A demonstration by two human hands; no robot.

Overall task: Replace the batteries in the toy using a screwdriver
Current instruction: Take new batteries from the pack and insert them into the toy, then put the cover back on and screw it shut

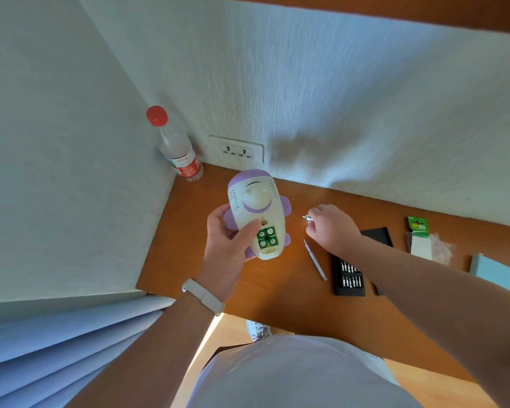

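Note:
My left hand (227, 240) grips a white and purple toy (258, 210) above the wooden table, underside toward me. Its battery compartment is uncovered, with several green batteries (267, 237) seated inside. My right hand (331, 228) hovers to the right of the toy, fingers curled around a small whitish piece (306, 217) that I cannot identify. A thin silver screwdriver (315, 260) lies on the table just below my right hand.
A black bit case (348, 276) lies open beside the screwdriver, its black lid (377, 235) behind it. A green battery pack (420, 238) and a light blue box (490, 273) sit at the right. A red-capped bottle (178, 148) stands in the corner by a wall socket (236, 151).

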